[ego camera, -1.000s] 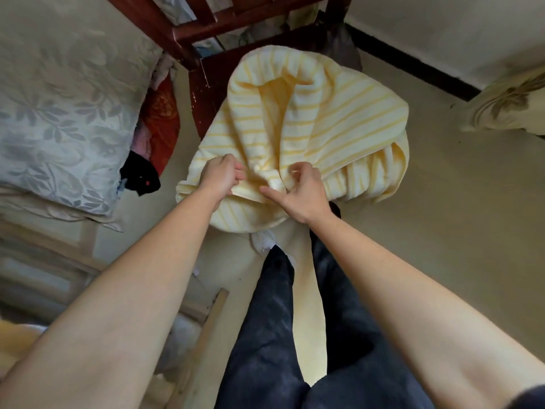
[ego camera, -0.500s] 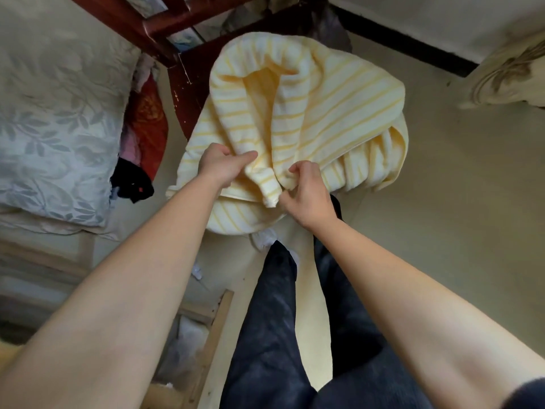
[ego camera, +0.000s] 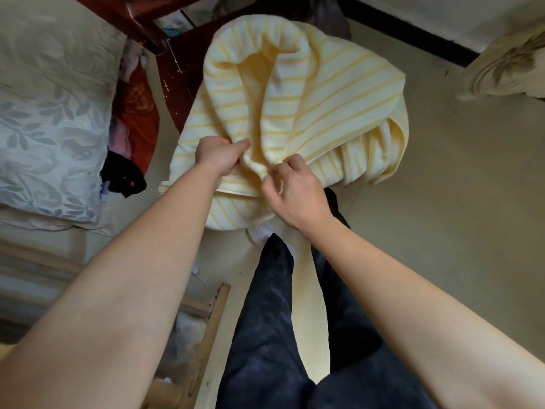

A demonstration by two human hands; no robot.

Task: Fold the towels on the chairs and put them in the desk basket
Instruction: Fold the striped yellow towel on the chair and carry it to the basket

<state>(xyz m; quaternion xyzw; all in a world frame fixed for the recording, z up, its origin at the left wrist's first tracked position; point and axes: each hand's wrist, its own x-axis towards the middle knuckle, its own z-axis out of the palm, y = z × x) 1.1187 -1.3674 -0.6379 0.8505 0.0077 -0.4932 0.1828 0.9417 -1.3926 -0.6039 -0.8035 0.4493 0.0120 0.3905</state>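
A large cream towel with yellow stripes (ego camera: 324, 93) is bunched up and draped over the seat of a dark red wooden chair (ego camera: 177, 75), hanging down its front. My left hand (ego camera: 219, 154) grips a fold of the towel at its near left edge. My right hand (ego camera: 290, 187) pinches the towel's bunched edge just to the right, fingers curled into the cloth. The two hands are close together. No basket or desk is visible.
A bed with a grey leaf-patterned quilt (ego camera: 50, 134) fills the left. Red and black clothes (ego camera: 129, 143) lie between bed and chair. A pale wooden frame (ego camera: 206, 326) sits low left beside my dark trousers (ego camera: 280, 335). Bare floor (ego camera: 442, 231) spreads right; patterned fabric (ego camera: 510, 66) is at the top right.
Both hands shifted their hold along the towel's near edge and gathered more cloth between them; the towel's central fold has opened wider. The view has tilted slightly.
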